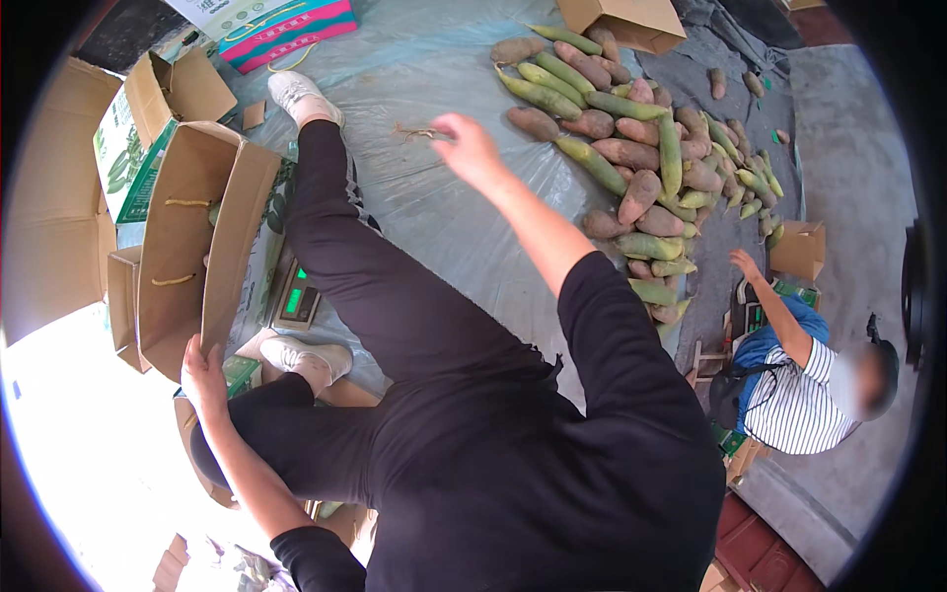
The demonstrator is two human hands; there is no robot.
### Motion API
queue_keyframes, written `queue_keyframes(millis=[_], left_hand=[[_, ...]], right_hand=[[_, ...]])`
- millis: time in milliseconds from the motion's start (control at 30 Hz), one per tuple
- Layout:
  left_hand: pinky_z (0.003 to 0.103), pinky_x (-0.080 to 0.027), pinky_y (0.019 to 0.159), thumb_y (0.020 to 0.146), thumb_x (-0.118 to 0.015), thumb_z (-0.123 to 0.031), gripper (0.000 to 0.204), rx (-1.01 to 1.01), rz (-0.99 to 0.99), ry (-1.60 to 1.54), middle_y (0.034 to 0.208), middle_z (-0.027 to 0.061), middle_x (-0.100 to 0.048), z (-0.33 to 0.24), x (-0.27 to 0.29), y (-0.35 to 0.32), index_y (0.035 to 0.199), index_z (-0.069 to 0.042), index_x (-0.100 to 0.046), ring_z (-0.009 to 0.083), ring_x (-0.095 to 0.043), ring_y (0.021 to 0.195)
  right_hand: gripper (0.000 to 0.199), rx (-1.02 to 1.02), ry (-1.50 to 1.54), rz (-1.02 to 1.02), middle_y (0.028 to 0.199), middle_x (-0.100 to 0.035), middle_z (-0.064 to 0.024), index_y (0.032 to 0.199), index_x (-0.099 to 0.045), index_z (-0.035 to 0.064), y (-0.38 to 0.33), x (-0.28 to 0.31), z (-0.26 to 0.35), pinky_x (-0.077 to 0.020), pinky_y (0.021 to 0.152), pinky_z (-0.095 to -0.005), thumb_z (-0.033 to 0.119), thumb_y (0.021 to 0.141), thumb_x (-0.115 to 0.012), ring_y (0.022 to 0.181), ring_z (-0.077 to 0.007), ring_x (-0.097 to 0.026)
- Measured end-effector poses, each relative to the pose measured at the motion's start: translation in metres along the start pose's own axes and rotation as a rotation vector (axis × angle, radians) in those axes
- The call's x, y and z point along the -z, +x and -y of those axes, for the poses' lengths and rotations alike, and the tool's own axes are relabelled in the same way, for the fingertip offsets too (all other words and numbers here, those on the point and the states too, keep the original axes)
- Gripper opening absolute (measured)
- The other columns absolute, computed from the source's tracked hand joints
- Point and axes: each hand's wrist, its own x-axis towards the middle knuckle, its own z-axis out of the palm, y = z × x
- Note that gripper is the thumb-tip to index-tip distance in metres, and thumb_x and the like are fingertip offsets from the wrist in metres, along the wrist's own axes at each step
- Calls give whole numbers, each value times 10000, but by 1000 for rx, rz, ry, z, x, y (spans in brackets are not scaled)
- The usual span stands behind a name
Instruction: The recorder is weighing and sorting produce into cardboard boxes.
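Observation:
My left hand [204,383] grips the near edge of an open cardboard box [225,232], thumb and fingers closed on its wall. The box is tall, with yellow cord handles, and leans beside my legs on the left. Some green and reddish produce partly shows inside it. Out over the plastic sheet [414,217], my right hand [466,148] is slightly blurred, with its fingertips pinched on a thin, dry brown stem [418,131]. Right of that hand lies a large heap of green radishes [669,153] and reddish-brown sweet potatoes [627,153].
A scale [296,299] with a lit green display sits between my feet. More cartons [128,148] crowd the left, and a pink and teal box [291,35] stands at the far side. At right, another person in a striped shirt [801,400] reaches toward the heap, near a small carton [797,249].

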Motion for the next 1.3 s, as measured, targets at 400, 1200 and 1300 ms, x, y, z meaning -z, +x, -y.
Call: queue_keyframes(millis=[400, 1200, 1300], left_hand=[[392, -444, 853, 823, -607, -101, 340, 56, -53, 55, 1068, 218, -601, 19, -4, -2, 1141, 5, -546, 357, -578, 983], [339, -444, 863, 824, -603, -27, 380, 221, 37, -117, 1064, 184, -578, 27, -5, -3, 1191, 4, -510, 278, -587, 957], [348, -447, 872, 816, -617, -43, 366, 138, -64, 15, 1089, 211, -591, 42, 2, -18, 1166, 16, -529, 313, -588, 989]], right_hand=[[535, -888, -542, -150, 1174, -574, -175, 1194, -539, 98, -89, 156, -220, -425, 953, -390, 270, 716, -705, 1121, -322, -527], [513, -865, -1055, 120, 1193, -492, -103, 1192, -471, 136, -45, 158, -243, -481, 883, -395, 189, 734, -696, 1144, -281, -475], [461, -761, -1156, 245, 1162, -500, -94, 1166, -496, 160, -34, 132, -219, -483, 873, -390, 175, 742, -676, 1132, -272, -480]])
